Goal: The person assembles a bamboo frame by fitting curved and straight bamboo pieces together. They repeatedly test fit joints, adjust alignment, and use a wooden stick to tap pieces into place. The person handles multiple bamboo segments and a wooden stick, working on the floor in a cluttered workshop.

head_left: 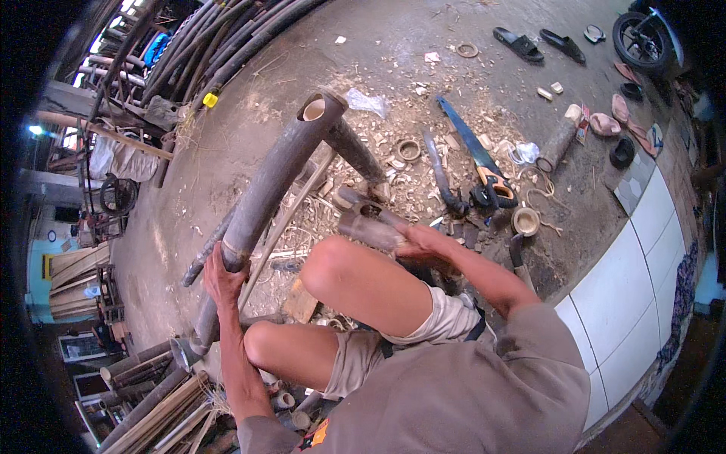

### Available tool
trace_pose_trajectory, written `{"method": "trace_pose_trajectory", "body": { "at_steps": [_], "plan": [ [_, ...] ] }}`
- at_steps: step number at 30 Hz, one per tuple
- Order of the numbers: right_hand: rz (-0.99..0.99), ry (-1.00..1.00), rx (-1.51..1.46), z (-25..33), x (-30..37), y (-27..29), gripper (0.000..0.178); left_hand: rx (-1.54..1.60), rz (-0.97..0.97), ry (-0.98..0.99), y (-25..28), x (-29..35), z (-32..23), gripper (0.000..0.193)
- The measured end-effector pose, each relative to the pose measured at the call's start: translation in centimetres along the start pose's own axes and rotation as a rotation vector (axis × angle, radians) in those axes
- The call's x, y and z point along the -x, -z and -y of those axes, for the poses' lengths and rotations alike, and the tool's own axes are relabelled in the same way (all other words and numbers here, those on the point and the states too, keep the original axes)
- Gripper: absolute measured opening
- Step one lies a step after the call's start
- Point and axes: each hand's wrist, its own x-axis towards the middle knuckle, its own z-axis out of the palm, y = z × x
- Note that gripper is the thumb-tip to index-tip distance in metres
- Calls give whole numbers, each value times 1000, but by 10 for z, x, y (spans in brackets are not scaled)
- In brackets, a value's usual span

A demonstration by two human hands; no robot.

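A thick brown bamboo pole [276,178] slants in front of me, with a hollow opening at its far upper end. My left hand [223,276] is closed round the pole's near lower end. A shorter bamboo leg [354,151] slopes from the pole's upper end down to the floor. Beside my raised knee, my right hand [423,244] is closed on a short bamboo piece [370,229] with a notch cut in it. Some of its fingers are hidden behind the piece. A thin stick [287,219] leans alongside the pole.
Right of the bamboo lie a handsaw [473,144] with a blue blade and a curved blade [436,166]. Wood chips [412,113] litter the floor. Bamboo poles [219,45] are stacked far left, split strips [178,424] near left. Sandals [518,44] and white tiles [616,303] are right.
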Motion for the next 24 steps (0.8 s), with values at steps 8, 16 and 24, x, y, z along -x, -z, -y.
{"method": "trace_pose_trajectory", "body": {
  "at_steps": [8,16,24],
  "plan": [
    [116,7,109,18,-99,35,73,29,-110,-8,16,19,30,95],
    [214,-77,177,40,-89,48,86,76,-58,51,-1,14,20,88],
    [-98,-330,-444,-15,-6,57,75,89,-76,-26,-24,-35,-14,89]
  ]
}}
